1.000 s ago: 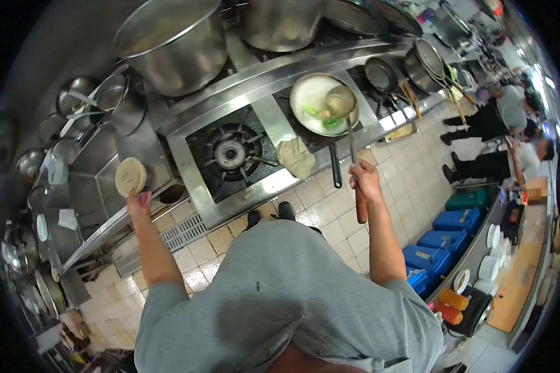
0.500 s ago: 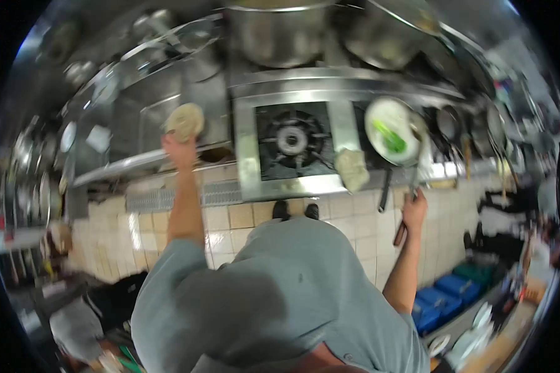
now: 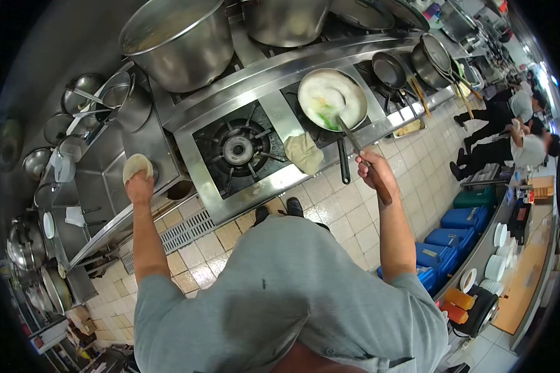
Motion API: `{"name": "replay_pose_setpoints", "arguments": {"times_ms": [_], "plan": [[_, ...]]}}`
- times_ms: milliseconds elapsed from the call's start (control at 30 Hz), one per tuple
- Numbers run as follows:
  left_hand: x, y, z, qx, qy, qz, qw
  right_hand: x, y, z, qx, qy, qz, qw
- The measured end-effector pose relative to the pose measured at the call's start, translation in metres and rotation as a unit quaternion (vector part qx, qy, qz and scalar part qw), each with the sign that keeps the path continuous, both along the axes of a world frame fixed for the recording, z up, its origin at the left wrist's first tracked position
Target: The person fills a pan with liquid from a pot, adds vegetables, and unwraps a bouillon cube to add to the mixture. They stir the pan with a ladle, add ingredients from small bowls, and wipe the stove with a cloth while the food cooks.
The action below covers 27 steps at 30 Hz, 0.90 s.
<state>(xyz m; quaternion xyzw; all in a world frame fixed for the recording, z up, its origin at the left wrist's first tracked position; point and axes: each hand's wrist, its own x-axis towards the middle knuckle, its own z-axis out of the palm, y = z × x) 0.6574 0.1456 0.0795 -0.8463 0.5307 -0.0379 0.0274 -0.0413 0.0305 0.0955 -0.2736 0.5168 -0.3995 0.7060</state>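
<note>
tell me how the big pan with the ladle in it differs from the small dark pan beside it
The big pan is wider; the small pan is narrower.
The big pan holds white liquid and something green; the small pan shows just its dark inside.
A ladle dips into the big pan, none into the small pan.
Both are round and sit on the stove.

Grey shirt, blue bins, green bin, orange-brown counter.
</note>
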Motion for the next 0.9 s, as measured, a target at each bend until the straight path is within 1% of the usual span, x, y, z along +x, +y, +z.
{"name": "replay_pose_setpoints", "arguments": {"times_ms": [33,67,100,133,200,300,333,400,533,600,633,700,733,767,800,833,900], "plan": [[-0.002,-0.002,0.003,-0.001,0.000,-0.003,1.000,-0.002,0.003,-0.006,0.008,-0.028,-0.002,1.000],[-0.003,-0.004,0.005,0.010,0.020,0.022,1.000,-0.002,0.006,-0.009,0.016,-0.057,-0.004,0.998],[-0.005,-0.006,0.006,0.021,0.040,0.047,0.998,-0.004,0.008,-0.011,0.016,-0.057,-0.006,0.998],[-0.003,-0.004,0.001,0.021,0.040,0.046,0.998,-0.004,0.012,-0.014,0.006,-0.038,-0.002,0.999],[0.004,-0.001,-0.009,-0.076,0.034,0.010,0.996,0.005,0.019,0.000,-0.006,-0.015,-0.004,1.000],[0.005,0.000,-0.012,-0.108,0.007,-0.003,0.994,0.004,0.022,0.003,-0.008,-0.012,-0.014,1.000],[0.004,0.001,-0.011,-0.108,0.007,-0.004,0.994,0.003,0.023,0.005,-0.008,-0.012,-0.016,1.000],[-0.004,0.002,-0.004,-0.098,0.017,0.022,0.995,0.003,0.026,0.015,-0.010,0.047,0.001,0.999],[-0.009,0.002,-0.005,-0.082,0.013,0.037,0.996,0.008,0.029,0.011,-0.040,0.049,-0.038,0.997],[-0.007,0.005,-0.015,-0.098,0.025,0.057,0.993,0.005,0.031,0.012,-0.054,0.092,0.002,0.994],[-0.004,0.006,-0.018,-0.098,0.025,0.057,0.993,0.005,0.033,0.012,-0.054,0.092,0.002,0.994],[0.002,0.009,-0.024,-0.116,0.029,0.035,0.992,0.004,0.036,0.015,-0.072,0.174,0.031,0.982],[0.007,0.010,-0.028,-0.116,0.029,0.035,0.992,0.005,0.039,0.017,-0.071,0.174,0.030,0.982],[0.011,0.012,-0.032,-0.128,0.023,0.019,0.991,0.008,0.042,0.020,-0.080,0.230,0.031,0.969],[0.014,0.014,-0.035,-0.141,0.016,0.003,0.990,0.010,0.045,0.025,-0.090,0.286,0.031,0.954],[0.017,0.016,-0.038,-0.141,0.016,0.002,0.990,0.011,0.048,0.034,-0.089,0.285,0.030,0.954],[0.017,0.019,-0.040,-0.177,0.030,0.014,0.984,0.012,0.054,0.058,-0.096,0.342,0.066,0.932]]}}
